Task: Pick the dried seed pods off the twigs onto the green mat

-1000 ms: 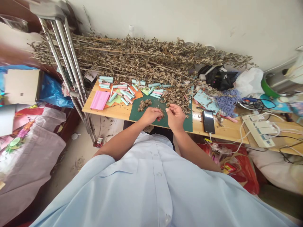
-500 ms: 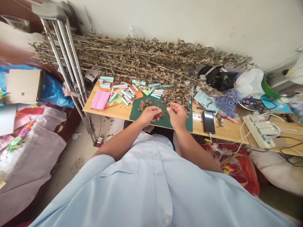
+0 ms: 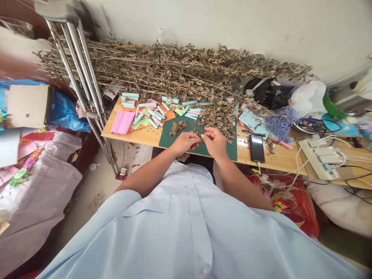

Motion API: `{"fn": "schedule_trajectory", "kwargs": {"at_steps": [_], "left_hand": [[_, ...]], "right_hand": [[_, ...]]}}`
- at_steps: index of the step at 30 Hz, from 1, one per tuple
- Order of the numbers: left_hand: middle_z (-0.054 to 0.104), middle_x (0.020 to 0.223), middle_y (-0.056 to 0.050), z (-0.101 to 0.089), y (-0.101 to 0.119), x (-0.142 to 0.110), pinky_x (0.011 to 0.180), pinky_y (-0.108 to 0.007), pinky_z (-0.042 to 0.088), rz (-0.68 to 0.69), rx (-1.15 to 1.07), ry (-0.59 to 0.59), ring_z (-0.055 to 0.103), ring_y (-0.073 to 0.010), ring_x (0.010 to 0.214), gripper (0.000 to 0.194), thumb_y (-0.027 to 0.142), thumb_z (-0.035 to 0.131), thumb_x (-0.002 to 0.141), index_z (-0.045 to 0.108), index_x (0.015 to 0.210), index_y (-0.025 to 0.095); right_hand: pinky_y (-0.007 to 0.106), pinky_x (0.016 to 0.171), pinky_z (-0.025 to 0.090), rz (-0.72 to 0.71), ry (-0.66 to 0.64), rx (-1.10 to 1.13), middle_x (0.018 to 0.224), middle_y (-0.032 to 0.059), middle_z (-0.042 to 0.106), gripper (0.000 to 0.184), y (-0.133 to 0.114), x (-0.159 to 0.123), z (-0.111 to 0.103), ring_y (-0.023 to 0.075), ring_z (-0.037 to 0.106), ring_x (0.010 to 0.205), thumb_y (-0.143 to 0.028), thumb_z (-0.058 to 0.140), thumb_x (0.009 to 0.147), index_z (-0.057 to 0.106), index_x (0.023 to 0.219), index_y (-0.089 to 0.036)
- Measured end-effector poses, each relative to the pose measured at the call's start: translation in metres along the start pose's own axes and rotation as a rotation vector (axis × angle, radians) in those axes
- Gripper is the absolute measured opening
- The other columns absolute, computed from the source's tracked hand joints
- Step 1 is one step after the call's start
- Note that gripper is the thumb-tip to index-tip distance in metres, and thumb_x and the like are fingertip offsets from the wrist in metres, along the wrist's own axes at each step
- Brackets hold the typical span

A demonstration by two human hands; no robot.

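Over the front of a green cutting mat, my left hand is closed round a small bunch of dried leaves, which pokes out above its fingers. My right hand pinches at the near side of that bunch, thumb and forefinger together; whatever its tips hold is too small to make out. Several rolled brown balls of dried leaf lie on the mat just beyond my left hand. A loose heap of crumbled dried leaves covers the mat's far right, behind my right hand.
Long dried plant stalks stretch along the wall. Pale blue and pink paper rolls and a pink folded sheet lie at left. A phone, purple yarn and a power strip are at right. Metal crutches lean at left.
My right hand has moved slightly left and closer to my left hand. The thin stem stretched between them earlier no longer shows. The leaf bunch now shows above my left fingers.
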State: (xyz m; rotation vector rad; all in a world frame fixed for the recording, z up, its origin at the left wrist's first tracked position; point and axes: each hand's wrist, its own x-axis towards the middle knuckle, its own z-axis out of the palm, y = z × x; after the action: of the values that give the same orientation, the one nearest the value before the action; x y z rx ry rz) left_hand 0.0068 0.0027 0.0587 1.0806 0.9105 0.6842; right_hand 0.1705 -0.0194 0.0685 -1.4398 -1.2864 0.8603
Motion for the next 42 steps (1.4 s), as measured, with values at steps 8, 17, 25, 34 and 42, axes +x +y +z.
{"fn": "schedule_trajectory", "kwargs": {"at_steps": [8, 17, 25, 34, 42], "left_hand": [[0.064, 0.07, -0.003, 0.002, -0.001, 0.003, 0.042, -0.017, 0.029, 0.026, 0.035, 0.018, 0.05, -0.0044, 0.048, 0.016, 0.026, 0.061, 0.082, 0.066, 0.077, 0.012], [0.061, 0.065, 0.0, 0.001, -0.004, 0.001, 0.043, -0.017, 0.03, 0.023, 0.137, 0.003, 0.047, -0.0044, 0.046, 0.014, 0.025, 0.06, 0.083, 0.064, 0.076, 0.013], [0.058, 0.059, 0.001, -0.017, 0.0, 0.007, 0.046, -0.021, 0.034, 0.115, 0.226, 0.185, 0.046, -0.0072, 0.045, 0.023, 0.033, 0.057, 0.088, 0.059, 0.074, 0.016], [0.064, 0.066, -0.001, -0.042, -0.01, 0.021, 0.054, -0.025, 0.041, 0.136, 0.391, 0.398, 0.052, -0.0116, 0.053, 0.022, 0.034, 0.054, 0.089, 0.064, 0.081, 0.016], [0.07, 0.081, -0.004, -0.036, -0.015, 0.035, 0.076, -0.029, 0.046, 0.277, 0.74, 0.397, 0.062, -0.0185, 0.078, 0.022, 0.023, 0.049, 0.092, 0.067, 0.081, 0.019]], "right_hand": [[0.032, 0.067, 0.051, -0.022, 0.072, 0.004, 0.08, 0.001, 0.069, 0.034, 0.005, -0.002, 0.004, 0.0153, 0.061, 0.067, -0.037, 0.071, 0.079, 0.065, 0.107, -0.02], [0.035, 0.077, 0.056, -0.05, 0.254, 0.007, 0.086, 0.0047, 0.072, 0.033, 0.005, 0.005, -0.004, 0.0178, 0.067, 0.077, -0.037, 0.072, 0.078, 0.067, 0.104, -0.018], [0.03, 0.064, 0.054, 0.02, 0.122, -0.007, 0.077, 0.0019, 0.071, 0.031, 0.004, 0.001, -0.015, 0.0154, 0.064, 0.066, -0.039, 0.074, 0.077, 0.069, 0.1, -0.019], [0.034, 0.079, 0.052, -0.33, -0.368, -0.417, 0.087, 0.0048, 0.074, 0.012, 0.03, -0.052, -0.001, 0.0202, 0.068, 0.083, -0.024, 0.06, 0.091, 0.072, 0.093, -0.023], [0.031, 0.083, 0.052, -0.417, -0.531, -0.553, 0.104, 0.0066, 0.073, 0.02, 0.05, -0.054, 0.001, 0.0203, 0.068, 0.096, -0.016, 0.054, 0.093, 0.072, 0.099, -0.023]]}}
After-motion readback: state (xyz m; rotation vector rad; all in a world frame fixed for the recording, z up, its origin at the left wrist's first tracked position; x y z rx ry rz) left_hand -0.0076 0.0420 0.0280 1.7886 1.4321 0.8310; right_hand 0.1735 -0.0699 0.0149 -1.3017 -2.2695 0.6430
